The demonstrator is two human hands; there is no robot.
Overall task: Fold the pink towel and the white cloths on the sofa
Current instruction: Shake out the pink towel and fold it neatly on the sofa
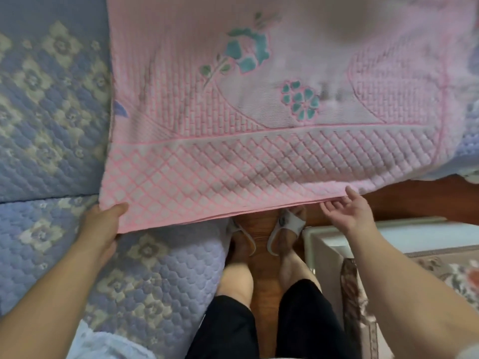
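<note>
Sofa [51, 120] in blue quilted cover fills most of the view, pink towel [233, 125] spread over it. Left hand [103, 224] pinches the towel's near corner, thumb on top. Right hand [347, 213] sits open, 4 fingertips [327, 205] just touching the towel's hem.

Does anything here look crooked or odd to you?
Slightly. The pink towel lies askew on the sofa; its near edge slants and overhangs the floor. Only the left hand grips it.
</note>
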